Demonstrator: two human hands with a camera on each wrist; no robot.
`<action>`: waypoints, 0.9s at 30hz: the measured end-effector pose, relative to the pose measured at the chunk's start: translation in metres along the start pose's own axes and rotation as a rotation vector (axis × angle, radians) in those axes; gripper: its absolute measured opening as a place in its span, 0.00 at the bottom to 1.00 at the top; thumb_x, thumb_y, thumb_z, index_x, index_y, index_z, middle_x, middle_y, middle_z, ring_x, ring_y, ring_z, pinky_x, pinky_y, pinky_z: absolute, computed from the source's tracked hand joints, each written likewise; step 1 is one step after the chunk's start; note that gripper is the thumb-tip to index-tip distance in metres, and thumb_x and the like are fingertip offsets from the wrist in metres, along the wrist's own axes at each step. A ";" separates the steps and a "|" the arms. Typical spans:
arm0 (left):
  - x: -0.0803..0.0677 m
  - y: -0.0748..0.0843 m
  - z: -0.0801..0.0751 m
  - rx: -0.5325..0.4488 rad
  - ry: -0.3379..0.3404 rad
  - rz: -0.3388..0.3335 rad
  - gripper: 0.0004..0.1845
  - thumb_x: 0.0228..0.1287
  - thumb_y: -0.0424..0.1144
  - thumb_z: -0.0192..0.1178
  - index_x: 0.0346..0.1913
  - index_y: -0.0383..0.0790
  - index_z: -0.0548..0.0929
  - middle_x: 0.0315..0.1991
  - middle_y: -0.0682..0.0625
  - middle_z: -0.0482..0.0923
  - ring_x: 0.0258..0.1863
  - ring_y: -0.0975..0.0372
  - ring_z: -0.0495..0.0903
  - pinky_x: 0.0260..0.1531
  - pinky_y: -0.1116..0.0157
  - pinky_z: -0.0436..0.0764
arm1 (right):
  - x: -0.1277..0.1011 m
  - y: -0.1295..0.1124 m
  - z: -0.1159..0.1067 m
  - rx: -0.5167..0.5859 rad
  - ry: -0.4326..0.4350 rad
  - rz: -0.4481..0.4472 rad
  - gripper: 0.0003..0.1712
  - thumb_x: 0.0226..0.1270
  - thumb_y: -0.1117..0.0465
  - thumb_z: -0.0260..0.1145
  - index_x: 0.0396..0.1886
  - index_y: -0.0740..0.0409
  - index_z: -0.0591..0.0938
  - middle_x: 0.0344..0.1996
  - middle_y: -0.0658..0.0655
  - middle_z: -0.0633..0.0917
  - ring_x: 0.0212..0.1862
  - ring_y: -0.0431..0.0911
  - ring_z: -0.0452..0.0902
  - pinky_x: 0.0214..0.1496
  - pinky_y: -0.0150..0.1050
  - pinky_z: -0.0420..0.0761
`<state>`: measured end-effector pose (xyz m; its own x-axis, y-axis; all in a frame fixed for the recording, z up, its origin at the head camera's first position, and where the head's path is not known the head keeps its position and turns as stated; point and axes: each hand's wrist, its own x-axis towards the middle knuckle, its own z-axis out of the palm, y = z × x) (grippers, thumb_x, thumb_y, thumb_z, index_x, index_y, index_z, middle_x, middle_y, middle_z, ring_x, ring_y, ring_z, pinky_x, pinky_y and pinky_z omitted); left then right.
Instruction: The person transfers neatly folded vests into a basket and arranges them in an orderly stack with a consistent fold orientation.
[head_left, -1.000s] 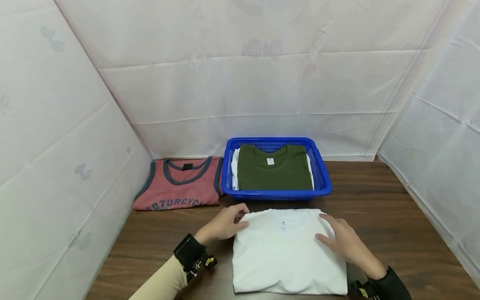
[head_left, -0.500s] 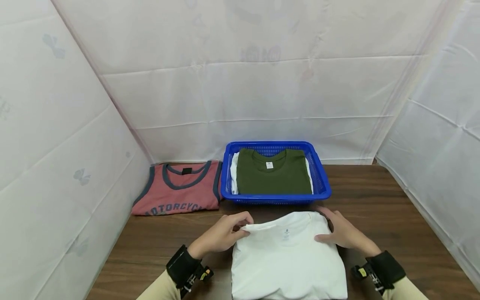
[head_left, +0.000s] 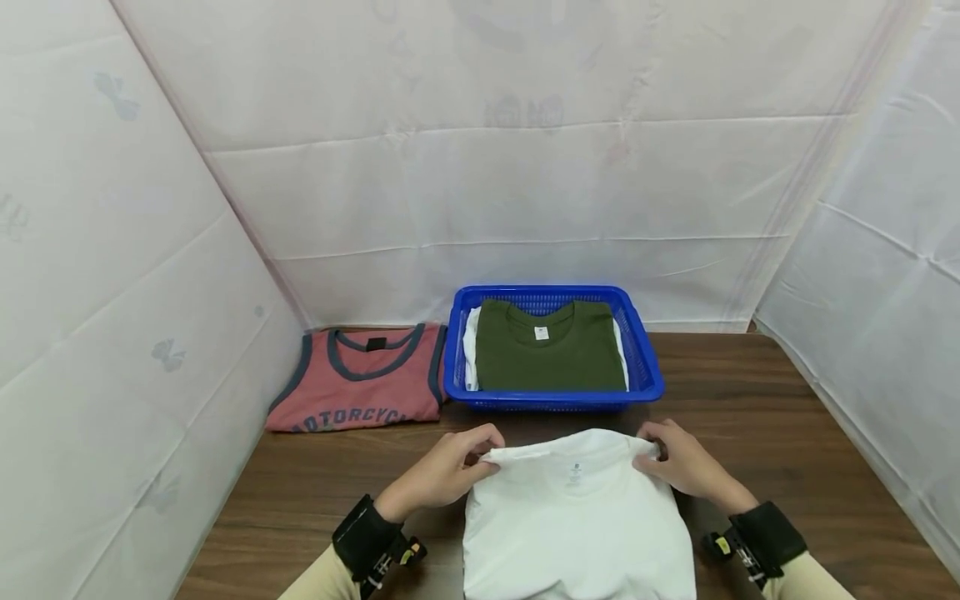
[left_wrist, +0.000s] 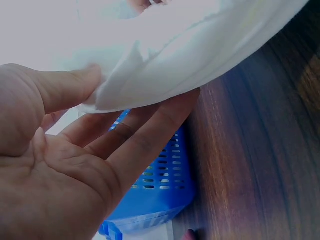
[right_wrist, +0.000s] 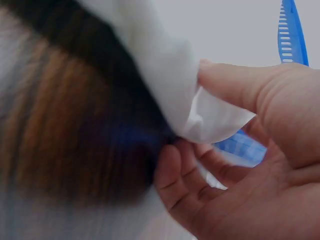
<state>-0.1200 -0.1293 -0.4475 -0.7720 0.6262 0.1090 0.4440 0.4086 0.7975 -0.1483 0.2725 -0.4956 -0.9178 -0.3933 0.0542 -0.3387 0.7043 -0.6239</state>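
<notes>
The white shirt lies folded at the near side of the table, in front of the basket, collar end away from the person and a small printed mark inside its neck. Its near edge runs out of my sight. The left hand grips the far left corner, thumb on top and fingers beneath. The right hand pinches the far right corner between thumb and curled fingers. The collar end is lifted off the wood between them.

Just beyond stands the blue basket, holding a folded green shirt with a white label at its neck; some white cloth shows along its sides. Just to the basket's left lies a red top, folded, with dark trim and lettering across the front. Both wrists wear black straps over pale sleeves. Pale, creased sheeting walls the table in behind and at both sides.
</notes>
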 end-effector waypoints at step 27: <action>-0.020 0.014 -0.017 -0.163 0.416 0.009 0.19 0.75 0.33 0.61 0.58 0.37 0.62 0.22 0.56 0.60 0.19 0.69 0.67 0.24 0.70 0.71 | -0.030 -0.050 -0.010 0.363 0.407 -0.036 0.21 0.71 0.71 0.67 0.52 0.60 0.65 0.19 0.50 0.71 0.16 0.37 0.65 0.15 0.37 0.69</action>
<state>-0.1063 -0.1477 -0.4285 -0.9004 0.2957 0.3192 0.3999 0.2731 0.8749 -0.1059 0.2556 -0.4580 -0.9375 -0.1022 0.3327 -0.3440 0.4173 -0.8412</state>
